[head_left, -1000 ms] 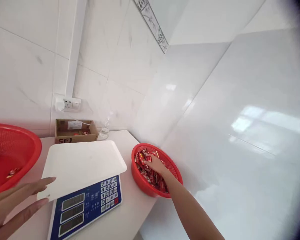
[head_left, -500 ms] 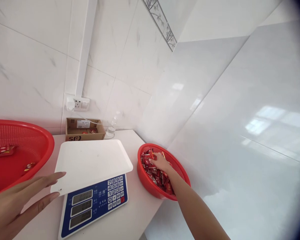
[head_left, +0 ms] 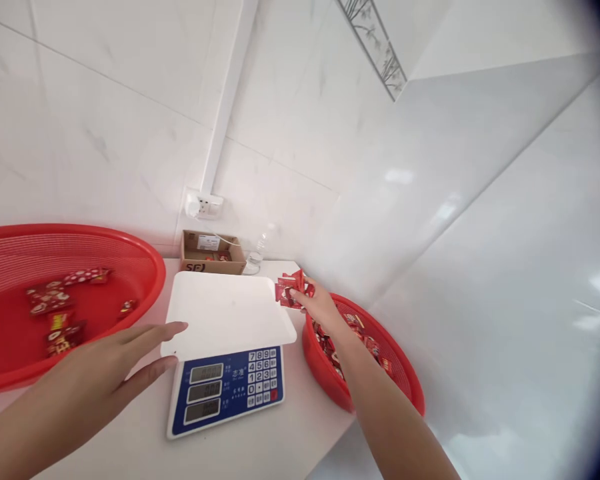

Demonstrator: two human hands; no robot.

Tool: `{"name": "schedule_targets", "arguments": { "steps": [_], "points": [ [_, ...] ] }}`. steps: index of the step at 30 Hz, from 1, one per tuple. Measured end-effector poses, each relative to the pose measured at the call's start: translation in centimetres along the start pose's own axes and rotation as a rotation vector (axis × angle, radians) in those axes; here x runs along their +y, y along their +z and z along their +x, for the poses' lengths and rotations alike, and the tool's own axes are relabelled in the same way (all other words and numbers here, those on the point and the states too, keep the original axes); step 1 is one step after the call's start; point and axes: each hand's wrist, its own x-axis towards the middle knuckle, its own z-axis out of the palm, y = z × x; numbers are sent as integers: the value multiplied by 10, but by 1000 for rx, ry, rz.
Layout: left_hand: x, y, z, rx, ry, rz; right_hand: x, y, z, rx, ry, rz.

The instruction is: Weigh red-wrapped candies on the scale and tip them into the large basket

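Left basket: red, cut off by the frame edge; rim (head_left: 159,272) intact, a few red packets (head_left: 50,298) lying loose inside.
Left hand (head_left: 113,367): grasping nothing; fingers and thumb parted at the left edge of the tray (head_left: 225,313), contact unclear.
Scale (head_left: 240,392): blue panel and keypad facing the person, below the tray.
Held packets (head_left: 287,293): at the tray's far right corner; bunch's long axis runs roughly crosswise, ends pointing left to the tray, one corner jutting up.
Right hand (head_left: 324,310): pinching that bunch between thumb and fingers.
Right basket (head_left: 325,377): red, holding more packets, partly covered by the right forearm.
Surface and room: pale wall (head_left: 125,147), cardboard box (head_left: 220,267), clear bottle (head_left: 263,243), white table (head_left: 260,443).
Hard to make out: display digits; number of packets held.
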Motion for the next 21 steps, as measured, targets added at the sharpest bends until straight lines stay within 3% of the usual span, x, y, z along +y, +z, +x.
{"name": "schedule_targets", "arguments": {
  "steps": [4, 7, 14, 21],
  "points": [
    [5, -13, -2, -110, 3, 22, -12, 58, 7, -75, -70, -46],
    [10, -23, -4, -113, -11, 8, -11, 81, 9, -119, -70, -41],
    [20, -38, -5, -161, 28, -14, -10, 75, -1, -173, -45, 202],
    [10, -29, -4, -132, 83, 12, -5, 64, -7, -107, -51, 222]
  ]
}}
